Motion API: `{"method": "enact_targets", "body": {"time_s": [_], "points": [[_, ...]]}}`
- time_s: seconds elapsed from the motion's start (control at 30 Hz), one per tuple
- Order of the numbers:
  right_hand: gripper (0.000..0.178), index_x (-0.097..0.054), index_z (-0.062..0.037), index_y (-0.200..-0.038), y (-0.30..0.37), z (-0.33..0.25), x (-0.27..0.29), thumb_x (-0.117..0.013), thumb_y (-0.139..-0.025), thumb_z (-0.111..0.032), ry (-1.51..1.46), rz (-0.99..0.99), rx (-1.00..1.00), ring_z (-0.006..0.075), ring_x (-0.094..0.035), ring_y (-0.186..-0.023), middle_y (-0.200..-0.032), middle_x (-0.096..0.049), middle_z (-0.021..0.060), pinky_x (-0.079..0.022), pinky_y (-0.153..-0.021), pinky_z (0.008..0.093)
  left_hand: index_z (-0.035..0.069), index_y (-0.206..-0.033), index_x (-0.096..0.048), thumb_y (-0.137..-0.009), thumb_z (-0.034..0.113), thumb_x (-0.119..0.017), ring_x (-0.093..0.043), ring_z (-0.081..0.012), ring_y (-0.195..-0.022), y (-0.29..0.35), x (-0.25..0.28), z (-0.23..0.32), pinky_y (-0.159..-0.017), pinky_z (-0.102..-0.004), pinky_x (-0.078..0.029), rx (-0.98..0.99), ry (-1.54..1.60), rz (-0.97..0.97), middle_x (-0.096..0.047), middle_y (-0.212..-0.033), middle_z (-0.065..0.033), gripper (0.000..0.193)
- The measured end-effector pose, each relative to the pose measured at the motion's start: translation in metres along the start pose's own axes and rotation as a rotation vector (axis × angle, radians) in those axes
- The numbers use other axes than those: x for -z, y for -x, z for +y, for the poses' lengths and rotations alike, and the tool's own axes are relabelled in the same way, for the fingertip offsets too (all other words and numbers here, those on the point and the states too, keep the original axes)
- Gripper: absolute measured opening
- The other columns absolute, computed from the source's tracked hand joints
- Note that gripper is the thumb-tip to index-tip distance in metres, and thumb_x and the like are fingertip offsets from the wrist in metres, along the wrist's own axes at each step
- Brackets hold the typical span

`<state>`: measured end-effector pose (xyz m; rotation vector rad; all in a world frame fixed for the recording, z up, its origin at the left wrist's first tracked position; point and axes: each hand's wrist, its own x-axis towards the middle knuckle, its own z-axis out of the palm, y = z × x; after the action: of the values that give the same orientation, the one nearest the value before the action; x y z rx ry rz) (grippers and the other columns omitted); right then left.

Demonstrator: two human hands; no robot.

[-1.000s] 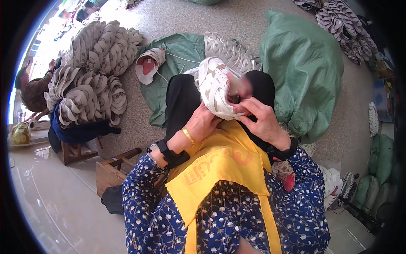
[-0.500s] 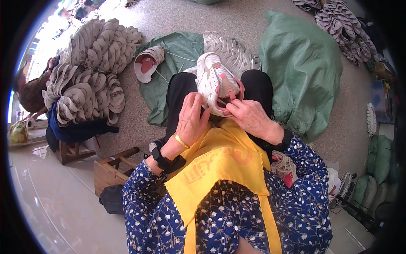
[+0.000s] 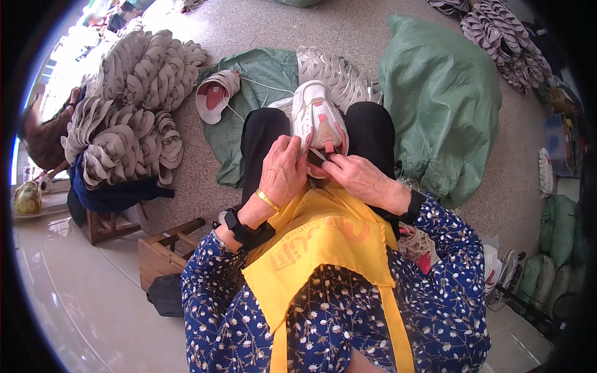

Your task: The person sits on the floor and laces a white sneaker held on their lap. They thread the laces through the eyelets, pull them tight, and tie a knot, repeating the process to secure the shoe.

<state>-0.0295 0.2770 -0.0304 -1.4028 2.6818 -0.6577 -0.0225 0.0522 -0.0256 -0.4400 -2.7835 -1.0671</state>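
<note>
Between my knees rests a white and beige sneaker upper (image 3: 320, 112) with pink trim, toe pointing away from me and its opening toward me. My left hand (image 3: 281, 171) grips the left edge of the upper near the eyelets, fingers bent. At the right side of the opening, my right hand (image 3: 364, 180) has thumb and fingers pinched together. A short piece of white lace (image 3: 318, 153) shows beside the right fingertips, running across the opening. What lies under my left fingertips is hidden.
Another upper (image 3: 217, 96) lies on a green sheet (image 3: 267, 65) beside a row of stacked uppers (image 3: 336, 74). A full green sack (image 3: 438, 112) stands right. Bundled uppers (image 3: 140, 71) are piled left, near a wooden stool (image 3: 163, 255). More uppers (image 3: 504, 43) sit far right.
The sneaker upper has turned so its toe points straighter ahead. My right hand has shifted slightly left and down, and white lace now shows at its fingertips.
</note>
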Motion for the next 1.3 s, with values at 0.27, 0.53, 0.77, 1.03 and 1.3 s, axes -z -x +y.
{"method": "enact_targets", "body": {"time_s": [0.27,0.53,0.77,1.03,1.3], "points": [[0.031,-0.058,-0.0001,-0.120,0.005,-0.002,-0.012,-0.059,-0.089,-0.006,-0.128,-0.018,-0.024,0.0340,-0.069,-0.089,-0.100,-0.060,0.0174,-0.058,-0.079,0.0404,0.001,-0.099,-0.055,-0.088,0.001,-0.061,-0.058,-0.0421,-0.092,0.003,0.000,-0.003,-0.077,-0.0509,-0.050,-0.024,-0.044,-0.010,-0.055,-0.094,-0.0196,0.013],[0.027,-0.064,-0.0003,-0.116,0.040,-0.004,0.012,-0.057,-0.090,-0.002,-0.429,0.220,-0.040,0.0351,-0.067,-0.104,-0.116,-0.066,0.0153,-0.057,-0.086,0.0407,-0.001,-0.093,-0.054,-0.085,-0.005,-0.063,-0.056,-0.0385,-0.083,0.004,-0.004,0.007,-0.072,-0.0440,-0.047,-0.125,-0.012,0.009,-0.052,-0.091,-0.0176,0.013],[0.014,-0.071,-0.0010,-0.105,0.139,-0.030,0.009,-0.063,-0.093,0.000,-0.679,0.642,-0.819,0.0229,-0.073,-0.075,-0.093,-0.073,0.0137,-0.057,-0.070,0.0320,-0.001,-0.090,-0.049,-0.081,-0.006,-0.061,-0.052,-0.0361,-0.080,0.003,-0.001,0.007,-0.072,-0.0436,-0.045,-0.165,-0.080,-0.071,-0.048,-0.086,-0.0156,0.015],[0.015,-0.076,-0.0020,-0.097,0.303,-0.038,-0.123,-0.070,-0.085,-0.008,-0.430,0.368,-1.365,0.0302,-0.074,-0.080,-0.088,-0.074,0.0180,-0.057,-0.073,0.0377,-0.002,-0.094,-0.049,-0.082,-0.008,-0.060,-0.052,-0.0337,-0.080,0.004,-0.003,0.007,-0.072,-0.0417,-0.045,-0.163,-0.101,-0.092,-0.046,-0.086,-0.0142,0.016],[0.022,-0.074,0.0003,-0.102,0.361,0.021,-0.202,-0.075,-0.083,-0.010,-0.333,0.423,-1.463,0.0237,-0.074,-0.078,-0.091,-0.076,0.0144,-0.059,-0.074,0.0356,-0.002,-0.091,-0.049,-0.080,-0.004,-0.063,-0.053,-0.0370,-0.085,0.002,-0.006,0.006,-0.075,-0.0458,-0.045,-0.108,-0.145,-0.130,-0.048,-0.087,-0.0153,0.018]]}}
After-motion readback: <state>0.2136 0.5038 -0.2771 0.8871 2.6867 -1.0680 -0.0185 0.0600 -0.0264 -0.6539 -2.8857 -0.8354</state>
